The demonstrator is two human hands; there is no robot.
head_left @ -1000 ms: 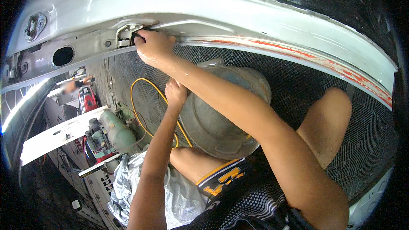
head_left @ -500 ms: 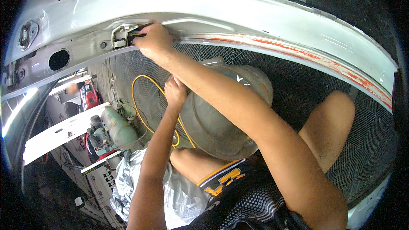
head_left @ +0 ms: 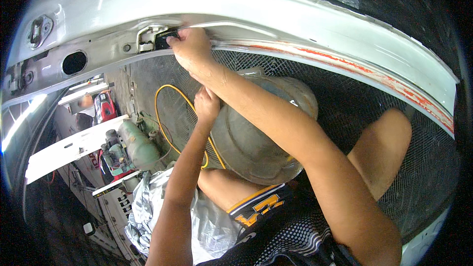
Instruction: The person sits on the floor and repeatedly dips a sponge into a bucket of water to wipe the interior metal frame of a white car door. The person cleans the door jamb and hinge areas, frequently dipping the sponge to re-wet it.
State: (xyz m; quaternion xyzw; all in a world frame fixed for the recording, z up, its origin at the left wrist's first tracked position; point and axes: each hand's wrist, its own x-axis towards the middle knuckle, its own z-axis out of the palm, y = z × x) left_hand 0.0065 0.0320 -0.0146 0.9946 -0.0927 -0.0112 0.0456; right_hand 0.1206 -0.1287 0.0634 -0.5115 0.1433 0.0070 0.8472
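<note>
A white car body panel arches across the top of the view. My right hand reaches up to a recess in its lower edge, where the fingertips pinch a small black part beside a metal bracket. My left hand is raised lower down, under my right forearm, with its fingers curled; whether it holds anything is hidden. It is close to a yellow hose and a grey round hat-like thing resting on my knee.
Dark wire mesh lies behind the panel's red-scraped edge. At the left stand a green compressor tank, a white board and a red machine. A crumpled silver sheet lies below.
The panel and recess have slid right and lower in the picture as my head moved. My right hand stays at the recess; my left hand has hardly moved.
</note>
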